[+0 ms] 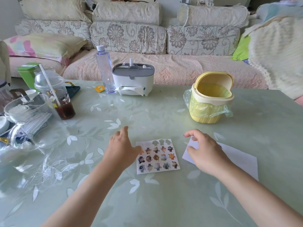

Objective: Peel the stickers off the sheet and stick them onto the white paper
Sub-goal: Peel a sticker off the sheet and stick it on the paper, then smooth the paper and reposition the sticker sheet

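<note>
sticker sheet (157, 157) lies just right of left hand (121, 149), thumb at its edge, fingers spread, holding nothing. right hand (206, 151) over white paper (237, 158) corner, fingers loosely curled; grip unclear.

One wide head-worn view looks forward and down across the table (164, 202), close above the left hand (121, 150) and right hand (206, 154), with the sofa (131, 66) filling the far background.

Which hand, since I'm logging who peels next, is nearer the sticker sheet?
Left. The left hand lies at the left edge of the sticker sheet, thumb over its upper-left corner; the right hand is off to its right, above the white paper.
</note>
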Tool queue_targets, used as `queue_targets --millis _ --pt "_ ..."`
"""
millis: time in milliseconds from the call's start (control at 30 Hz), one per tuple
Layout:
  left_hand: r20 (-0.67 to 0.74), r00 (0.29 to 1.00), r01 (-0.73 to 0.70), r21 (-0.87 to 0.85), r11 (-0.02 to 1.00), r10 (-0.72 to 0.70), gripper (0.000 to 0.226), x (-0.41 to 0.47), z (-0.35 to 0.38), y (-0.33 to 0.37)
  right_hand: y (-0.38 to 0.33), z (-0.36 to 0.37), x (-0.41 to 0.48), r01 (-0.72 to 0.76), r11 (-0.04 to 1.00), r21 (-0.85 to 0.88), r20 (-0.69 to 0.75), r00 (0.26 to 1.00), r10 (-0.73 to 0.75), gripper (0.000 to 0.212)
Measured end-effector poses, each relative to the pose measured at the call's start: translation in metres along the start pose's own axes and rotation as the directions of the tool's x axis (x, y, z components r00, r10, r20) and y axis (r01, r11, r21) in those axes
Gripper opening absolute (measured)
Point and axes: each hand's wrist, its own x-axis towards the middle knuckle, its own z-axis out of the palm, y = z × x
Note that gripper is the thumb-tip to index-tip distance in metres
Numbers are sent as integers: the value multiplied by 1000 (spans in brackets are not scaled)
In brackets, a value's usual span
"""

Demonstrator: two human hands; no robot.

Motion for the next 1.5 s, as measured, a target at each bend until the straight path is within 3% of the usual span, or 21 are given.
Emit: queue_targets --millis 100,233,333,467,600,733,933,1067,1233,1500 --pt "-55 983 -172 70 983 176 65 -1 9 5 13 6 -1 -15 987 -161 65 998 26 48" --pt "-50 883 -460 110 881 467 47 -7 26 23 21 7 -8 46 993 -112 125 992 -32 52" --pt "27 817 -573 143 807 576 43 -13 43 36 23 5 -13 55 987 149 153 985 -78 40" --pt "124 749 -662 130 738 650 44 -21 67 50 28 -7 -13 -31 856 516 -54 996 69 2" --pt "263 661 -747 139 651 702 50 -28 79 56 40 -26 -14 -218 615 758 133 974 181 19" --pt "284 648 -757 145 637 706 47 -30 76 55 54 -33 -13 -314 563 764 242 949 201 30" --pt "262 694 -719 190 669 671 39 -31 59 52 66 -38 -9 -380 593 710 289 925 248 29" --pt "179 690 -722 100 684 702 25 -32 65 57 68 -37 -6 -372 651 662 277 928 249 22" --pt "208 653 -757 137 639 729 39 -37 83 75 77 -30 4 -360 773 523 193 933 304 27" --pt "240 668 -744 223 630 704 49 -35 99 82 77 -19 20 -285 866 412 97 958 269 23"
